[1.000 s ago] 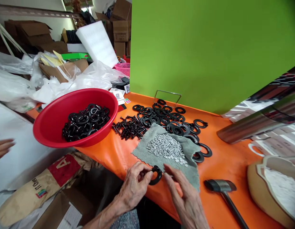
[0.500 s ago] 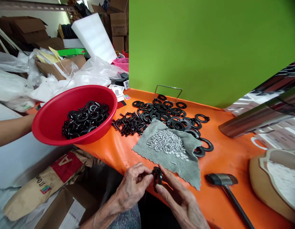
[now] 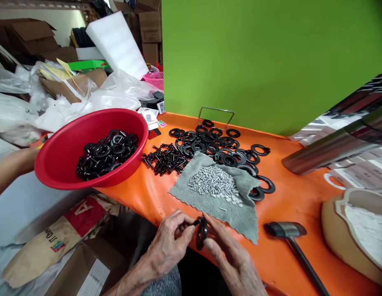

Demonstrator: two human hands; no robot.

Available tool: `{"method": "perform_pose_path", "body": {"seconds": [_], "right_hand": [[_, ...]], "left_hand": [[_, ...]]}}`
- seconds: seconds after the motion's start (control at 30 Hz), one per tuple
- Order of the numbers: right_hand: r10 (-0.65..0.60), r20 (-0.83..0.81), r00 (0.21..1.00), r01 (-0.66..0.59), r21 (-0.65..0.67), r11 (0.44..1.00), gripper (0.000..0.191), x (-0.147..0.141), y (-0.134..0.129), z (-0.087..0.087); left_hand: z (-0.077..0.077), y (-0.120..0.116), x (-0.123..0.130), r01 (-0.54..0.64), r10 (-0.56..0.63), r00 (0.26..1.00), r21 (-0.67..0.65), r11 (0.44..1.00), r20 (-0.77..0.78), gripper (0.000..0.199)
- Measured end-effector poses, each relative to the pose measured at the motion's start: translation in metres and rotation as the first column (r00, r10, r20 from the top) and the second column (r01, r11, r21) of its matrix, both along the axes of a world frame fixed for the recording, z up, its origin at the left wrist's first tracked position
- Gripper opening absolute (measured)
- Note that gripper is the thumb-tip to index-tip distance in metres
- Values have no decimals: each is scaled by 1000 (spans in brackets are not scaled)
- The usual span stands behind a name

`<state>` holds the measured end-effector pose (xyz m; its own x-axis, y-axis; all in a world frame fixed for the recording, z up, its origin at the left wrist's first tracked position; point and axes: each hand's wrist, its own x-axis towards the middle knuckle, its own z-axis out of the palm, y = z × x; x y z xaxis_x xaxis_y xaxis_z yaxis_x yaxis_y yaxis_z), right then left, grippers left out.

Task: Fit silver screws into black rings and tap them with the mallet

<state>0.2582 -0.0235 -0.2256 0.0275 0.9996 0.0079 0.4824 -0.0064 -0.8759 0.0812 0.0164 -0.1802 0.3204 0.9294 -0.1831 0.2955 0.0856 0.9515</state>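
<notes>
A black ring part (image 3: 201, 233) is between my two hands at the table's front edge. My left hand (image 3: 172, 240) pinches a small dark piece at its left side. The fingers of my right hand (image 3: 229, 250) curve around the ring's right side, thumb near its lower part. Just beyond lies a grey-green cloth (image 3: 185, 185) with a pile of small silver pins (image 3: 212, 181). Black pins (image 3: 166, 159) are heaped left of the cloth, and many black rings (image 3: 212, 147) lie behind it.
Another person's hand (image 3: 27, 160) holds a red basin (image 3: 61, 152) of black parts at the left. A hammer (image 3: 286, 230) lies right, beside a beige container (image 3: 339, 230). A wire stand (image 3: 217, 109) and green panel (image 3: 255, 61) rise behind.
The view has shifted slightly. The ring has turned a little between my hands, and my right thumb has moved slightly away from its lower edge. The red basin has shifted slightly left.
</notes>
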Motion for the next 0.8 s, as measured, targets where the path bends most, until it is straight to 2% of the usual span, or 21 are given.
{"method": "perform_pose_path", "body": {"seconds": [0.07,0.13,0.27,0.37,0.5,0.57,0.67,0.73,0.8], "right_hand": [[-58,247,967,11,190,982,37,16,14,-3],[-139,408,902,3,318,948,32,34,30,-11],[-113,481,869,-56,323,945,25,56,54,-29],[-96,480,872,-74,323,944,26,55,58,-30],[-53,436,899,-91,302,949,22,45,49,-6],[58,357,932,-139,206,969,18,39,40,14],[213,119,970,-214,-5,977,22,29,28,42],[223,-7,975,-222,-97,970,26,21,25,57],[207,-67,976,-215,-150,965,26,15,24,67]], "left_hand": [[-1,2,-1,-14,18,998,-81,997,54,17],[0,6,-3,-11,27,995,-156,988,98,17],[3,12,-7,23,9,990,-217,976,142,19],[5,14,-9,42,-8,987,-217,975,157,18],[6,17,-11,65,-40,991,-189,980,131,17],[7,18,-12,81,-56,990,-189,979,132,18],[5,19,-13,98,-72,988,-195,976,140,19],[4,19,-14,105,-81,988,-188,977,132,19],[3,18,-13,104,-87,991,-172,980,101,18]]}}
